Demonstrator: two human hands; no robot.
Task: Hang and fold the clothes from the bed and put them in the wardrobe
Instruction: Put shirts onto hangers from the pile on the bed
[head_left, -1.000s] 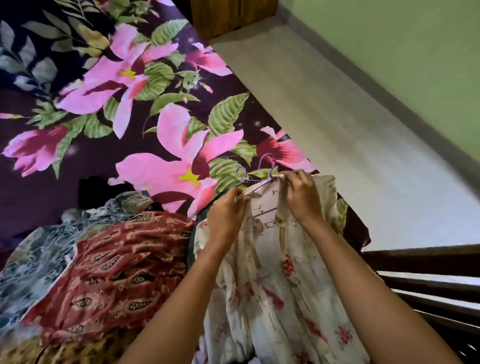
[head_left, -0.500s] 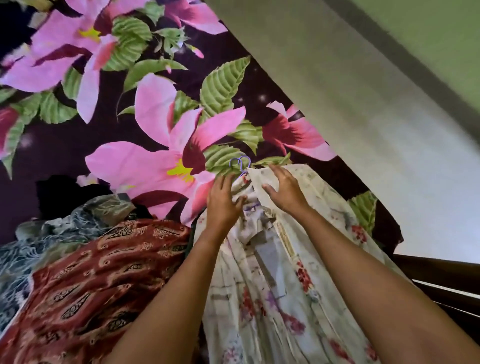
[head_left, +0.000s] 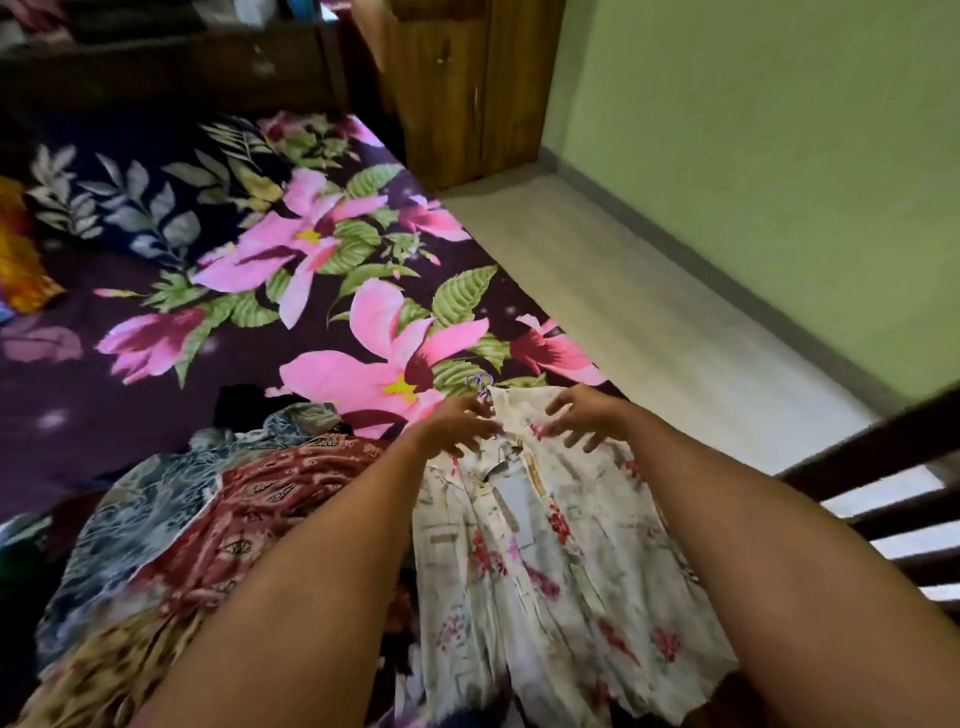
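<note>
While a person leans over a bed, the head camera looks down both bare forearms to a cream floral garment (head_left: 545, 545) spread on the near right corner of the mattress, collar end away from the camera. A purple hanger (head_left: 480, 384) sits inside its neck, with only the hook showing past the collar on the bedsheet (head_left: 156, 395), a dark purple cloth printed with large pink flowers and green leaves.

Both hands are at the collar. On its near side of the hook, the left hand (head_left: 457, 426) has its fingers loosely spread and pointing toward the other hand. Across the neck opening, the right hand (head_left: 587, 421) has its fingers fanned apart and gripping nothing. Motion blur softens both, so whether the fingertips touch the fabric cannot be told.

Left of the cream garment lies a heap of clothes: a red-brown patterned garment (head_left: 249, 499) just beside it, a blue-grey printed garment (head_left: 140, 509) farther left, and a yellow-brown printed cloth (head_left: 104, 670) at the near edge.

Farther up the bed rests a dark blue leaf-print pillow (head_left: 156, 197), with an orange cloth (head_left: 21, 249) at the far left (cut off by the frame). A wooden wardrobe (head_left: 467, 88) stands beyond the bed's far corner, against a green wall (head_left: 753, 156). Pale floor (head_left: 623, 322) runs between bed and wall, and a dark slatted bed frame (head_left: 883, 499) crosses the lower right.
</note>
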